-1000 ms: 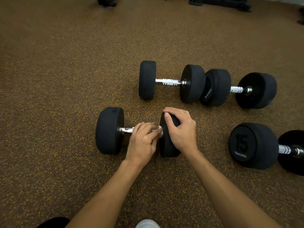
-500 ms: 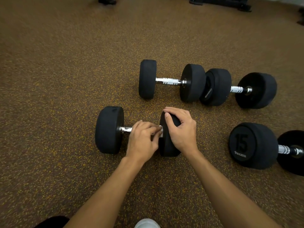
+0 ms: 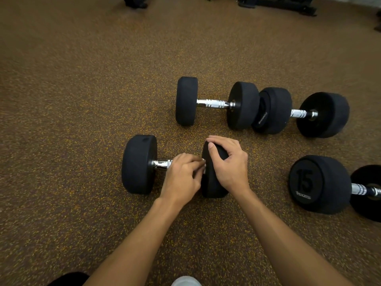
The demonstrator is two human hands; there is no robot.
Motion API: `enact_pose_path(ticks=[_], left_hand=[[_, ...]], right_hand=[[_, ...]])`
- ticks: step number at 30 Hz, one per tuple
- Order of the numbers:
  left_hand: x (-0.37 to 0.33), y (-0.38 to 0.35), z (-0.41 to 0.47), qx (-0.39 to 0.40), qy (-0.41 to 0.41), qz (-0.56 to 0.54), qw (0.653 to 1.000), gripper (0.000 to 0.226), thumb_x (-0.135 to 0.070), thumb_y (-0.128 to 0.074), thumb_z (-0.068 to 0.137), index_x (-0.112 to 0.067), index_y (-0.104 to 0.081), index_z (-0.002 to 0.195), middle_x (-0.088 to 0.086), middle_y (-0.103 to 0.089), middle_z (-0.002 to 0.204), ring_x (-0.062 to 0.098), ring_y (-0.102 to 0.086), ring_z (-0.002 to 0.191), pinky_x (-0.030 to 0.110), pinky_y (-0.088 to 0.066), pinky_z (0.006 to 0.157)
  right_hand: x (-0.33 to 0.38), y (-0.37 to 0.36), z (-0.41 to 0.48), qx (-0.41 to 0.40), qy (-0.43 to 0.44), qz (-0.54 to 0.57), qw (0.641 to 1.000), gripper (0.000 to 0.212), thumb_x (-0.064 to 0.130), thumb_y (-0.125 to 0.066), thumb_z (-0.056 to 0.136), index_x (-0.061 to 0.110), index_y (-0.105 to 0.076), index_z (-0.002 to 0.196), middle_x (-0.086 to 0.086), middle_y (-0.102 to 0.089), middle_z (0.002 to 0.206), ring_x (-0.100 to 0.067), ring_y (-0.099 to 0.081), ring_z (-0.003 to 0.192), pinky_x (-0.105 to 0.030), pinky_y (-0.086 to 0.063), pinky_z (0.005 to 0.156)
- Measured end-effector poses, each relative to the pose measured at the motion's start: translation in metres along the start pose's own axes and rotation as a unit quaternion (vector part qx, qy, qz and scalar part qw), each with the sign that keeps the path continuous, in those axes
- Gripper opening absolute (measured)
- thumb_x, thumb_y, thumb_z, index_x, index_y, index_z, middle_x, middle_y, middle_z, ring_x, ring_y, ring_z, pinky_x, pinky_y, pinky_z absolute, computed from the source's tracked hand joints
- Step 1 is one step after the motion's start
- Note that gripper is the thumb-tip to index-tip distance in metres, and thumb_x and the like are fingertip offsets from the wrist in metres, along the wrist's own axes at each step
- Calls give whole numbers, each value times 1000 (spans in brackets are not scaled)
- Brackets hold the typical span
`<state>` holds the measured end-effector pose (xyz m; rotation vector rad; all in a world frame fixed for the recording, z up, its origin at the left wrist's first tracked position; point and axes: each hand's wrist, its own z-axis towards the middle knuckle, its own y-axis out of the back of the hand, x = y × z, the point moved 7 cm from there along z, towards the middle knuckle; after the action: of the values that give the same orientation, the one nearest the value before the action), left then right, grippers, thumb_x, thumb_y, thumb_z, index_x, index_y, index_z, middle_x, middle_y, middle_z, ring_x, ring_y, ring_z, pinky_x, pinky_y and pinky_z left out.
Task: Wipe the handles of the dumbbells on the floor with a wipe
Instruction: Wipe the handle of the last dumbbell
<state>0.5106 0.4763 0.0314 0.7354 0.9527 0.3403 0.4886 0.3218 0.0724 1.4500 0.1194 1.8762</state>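
A black dumbbell (image 3: 139,164) with a chrome handle (image 3: 161,163) lies on the floor right in front of me. My left hand (image 3: 183,178) is curled over the right part of that handle, gripping a white wipe (image 3: 204,169) of which only a sliver shows at the fingertips. My right hand (image 3: 228,164) grips the top of the dumbbell's right head (image 3: 212,188), fingers curled over it. Two more dumbbells (image 3: 214,104) (image 3: 299,113) lie end to end behind. A dumbbell marked 15 (image 3: 317,182) lies to the right.
The floor (image 3: 82,100) is brown speckled rubber, open to the left and behind the dumbbells. Dark equipment bases (image 3: 288,5) (image 3: 136,2) stand along the far edge. A white shoe tip (image 3: 185,281) and a dark knee (image 3: 68,279) show at the bottom.
My left hand has slid a little to the right along the handle, towards the right head. Less of the wipe shows now. My right hand has stayed on the head.
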Motion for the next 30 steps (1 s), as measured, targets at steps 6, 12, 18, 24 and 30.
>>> enact_pose_path(ticks=[6,12,18,24,30], left_hand=[[18,25,-11,-49,25,16,998,21,-25,-72,100,-14,-81,116,-6,-75,111,9,-62,113,37,-51,106],[-2,3,-3,-9,10,12,1000,23,-25,-71,100,-16,-80,119,-6,-74,116,11,-63,114,39,-42,115],[7,12,-5,-47,33,22,998,21,-29,-73,98,-19,-80,115,-9,-75,111,9,-61,112,40,-47,109],[-3,3,-5,-52,-4,-9,999,14,-16,-79,93,-13,-82,107,-5,-75,107,11,-66,106,38,-40,118],[1,6,27,93,67,50,992,18,-28,-66,100,-21,-78,112,0,-77,107,24,-68,105,41,-48,100]], right_hand=[[0,1,-2,0,1,2,1000,18,32,-68,100,28,-81,112,19,-74,118,-3,-59,124,-41,-50,108],[-2,0,0,1,0,1,1000,18,32,-68,99,29,-80,112,19,-74,118,-2,-59,124,-44,-50,107],[-2,-1,0,4,1,1,1000,19,33,-68,100,29,-80,113,19,-74,120,-1,-59,124,-43,-50,107],[-2,-1,1,-6,8,5,1000,21,35,-66,98,28,-81,111,19,-74,118,-3,-60,123,-43,-50,107],[-4,-1,0,-5,-1,6,1000,21,36,-67,98,29,-81,111,19,-74,119,-3,-60,124,-46,-50,107]])
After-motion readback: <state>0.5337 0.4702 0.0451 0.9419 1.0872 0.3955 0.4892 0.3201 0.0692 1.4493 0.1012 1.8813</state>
